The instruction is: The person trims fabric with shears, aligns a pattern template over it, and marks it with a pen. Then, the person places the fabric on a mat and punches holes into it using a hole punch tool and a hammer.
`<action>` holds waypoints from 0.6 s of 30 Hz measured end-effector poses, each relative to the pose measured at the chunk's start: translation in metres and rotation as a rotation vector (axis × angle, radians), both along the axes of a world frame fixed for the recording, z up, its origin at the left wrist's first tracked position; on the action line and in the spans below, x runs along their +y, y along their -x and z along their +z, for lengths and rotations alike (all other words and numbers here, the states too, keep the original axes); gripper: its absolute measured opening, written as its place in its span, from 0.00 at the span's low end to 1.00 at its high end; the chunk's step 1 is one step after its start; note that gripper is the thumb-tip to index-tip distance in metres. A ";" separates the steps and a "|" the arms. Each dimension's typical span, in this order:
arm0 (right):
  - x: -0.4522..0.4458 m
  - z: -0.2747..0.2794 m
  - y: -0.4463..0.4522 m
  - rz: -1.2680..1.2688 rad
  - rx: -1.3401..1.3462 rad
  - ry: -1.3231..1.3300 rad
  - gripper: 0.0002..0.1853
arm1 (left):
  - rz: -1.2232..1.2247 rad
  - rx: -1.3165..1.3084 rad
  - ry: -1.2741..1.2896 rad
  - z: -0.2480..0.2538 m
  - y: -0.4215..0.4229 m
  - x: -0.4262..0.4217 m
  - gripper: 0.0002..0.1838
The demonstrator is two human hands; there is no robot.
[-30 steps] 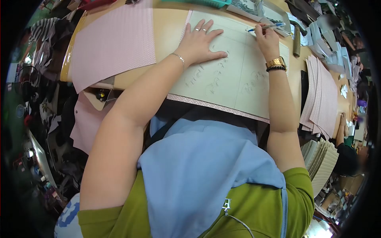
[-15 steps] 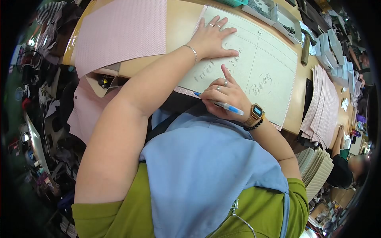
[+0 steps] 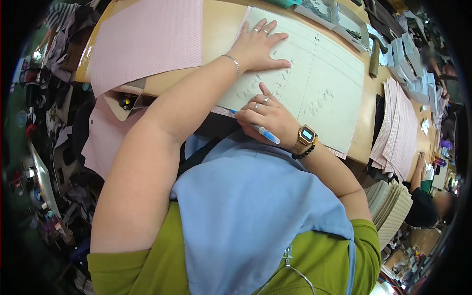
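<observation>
My left hand [image 3: 255, 48] lies flat with spread fingers on a pale card pattern [image 3: 329, 83]. Pencil lines and handwriting, including the word "Body", mark the card. A pink textured sheet shows as a thin strip under the card's edges. In my right hand [image 3: 269, 116] is a pen [image 3: 269, 135] with a blue and white barrel, its tip pointing left at the card's near edge. My right index finger sticks out over the card while the other fingers curl round the pen.
A larger pink textured sheet [image 3: 147, 44] lies on the table at left. At right are a hammer [image 3: 374, 59], a grey parts tray [image 3: 339, 22] and stacked pink sheets [image 3: 396, 128]. Another person [image 3: 425, 206] is at the far right.
My right hand has slid left along the card's near edge with the pen. My left hand stays spread on the card, and the whole view has shifted slightly.
</observation>
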State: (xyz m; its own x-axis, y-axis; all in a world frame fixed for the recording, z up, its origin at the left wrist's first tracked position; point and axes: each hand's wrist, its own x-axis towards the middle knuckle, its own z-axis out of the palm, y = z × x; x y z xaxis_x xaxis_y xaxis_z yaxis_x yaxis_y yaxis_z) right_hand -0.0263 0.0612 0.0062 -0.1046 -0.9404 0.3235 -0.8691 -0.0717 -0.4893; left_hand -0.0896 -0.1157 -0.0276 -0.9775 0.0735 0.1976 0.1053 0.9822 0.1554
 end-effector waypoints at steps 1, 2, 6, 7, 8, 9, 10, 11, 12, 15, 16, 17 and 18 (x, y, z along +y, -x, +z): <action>0.003 0.001 0.001 -0.004 -0.016 0.004 0.17 | 0.004 0.004 -0.009 0.001 0.000 -0.001 0.45; 0.010 0.006 0.002 -0.012 -0.034 0.005 0.16 | 0.004 0.006 -0.022 0.001 -0.001 -0.001 0.45; 0.067 0.026 0.005 -0.251 -0.176 -0.061 0.10 | 0.013 -0.063 -0.002 0.010 -0.002 0.003 0.44; 0.088 0.033 0.009 -0.350 -0.235 -0.029 0.09 | 0.015 -0.059 0.017 0.009 -0.001 0.004 0.44; 0.111 0.041 0.012 -0.455 -0.291 0.004 0.07 | 0.011 -0.054 0.032 0.008 -0.001 0.003 0.44; 0.136 0.048 0.012 -0.562 -0.343 0.040 0.06 | 0.003 -0.046 0.033 0.006 0.000 0.003 0.44; 0.159 0.047 0.011 -0.689 -0.355 0.128 0.05 | -0.003 -0.038 0.033 0.005 0.000 0.002 0.43; 0.182 0.042 0.009 -0.810 -0.360 0.223 0.05 | -0.010 -0.041 0.046 0.004 0.002 0.001 0.43; 0.203 0.042 0.007 -0.876 -0.312 0.207 0.03 | -0.010 -0.045 0.061 0.004 0.002 0.001 0.43; 0.236 0.034 -0.014 -0.944 -0.224 0.153 0.03 | -0.004 -0.075 0.041 0.008 0.002 0.003 0.44; 0.240 0.029 -0.020 -0.979 -0.239 0.105 0.03 | -0.009 -0.081 0.043 0.010 0.002 0.003 0.44; 0.242 0.025 -0.024 -0.976 -0.227 0.112 0.04 | -0.009 -0.088 0.045 0.011 0.001 0.004 0.43; 0.239 0.022 -0.027 -0.969 -0.216 0.118 0.04 | -0.007 -0.096 0.048 0.012 0.001 0.004 0.42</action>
